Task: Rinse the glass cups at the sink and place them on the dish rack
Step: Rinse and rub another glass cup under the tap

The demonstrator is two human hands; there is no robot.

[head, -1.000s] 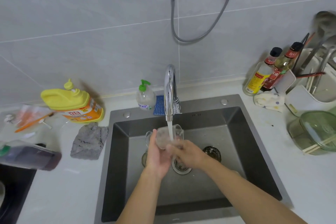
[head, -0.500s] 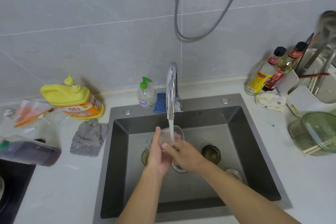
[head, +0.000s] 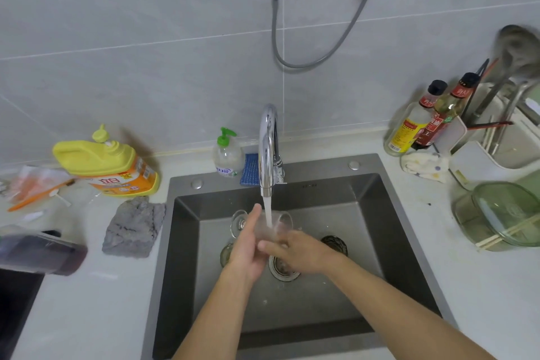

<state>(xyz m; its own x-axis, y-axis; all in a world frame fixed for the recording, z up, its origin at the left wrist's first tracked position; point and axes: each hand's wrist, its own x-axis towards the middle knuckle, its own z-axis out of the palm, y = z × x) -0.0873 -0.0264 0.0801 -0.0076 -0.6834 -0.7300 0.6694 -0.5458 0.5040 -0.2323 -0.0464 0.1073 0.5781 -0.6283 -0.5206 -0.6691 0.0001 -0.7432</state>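
Over the dark sink (head: 321, 168), you hold the glass cup (head: 279, 226) under the tap (head: 268, 149) stream, left hand (head: 248, 245) flat-fingered against its left side, right hand (head: 304, 254) curled round its near side and nearer the rack (head: 479, 161) at far right.

A clear glass cup (head: 277, 228) tilts under the running stream in the middle of the sink (head: 365, 213). A second clear glass (head: 238, 222) is just left of it. On the sink floor sit a left tinted glass (head: 225, 254) and a right tinted glass (head: 334, 244).
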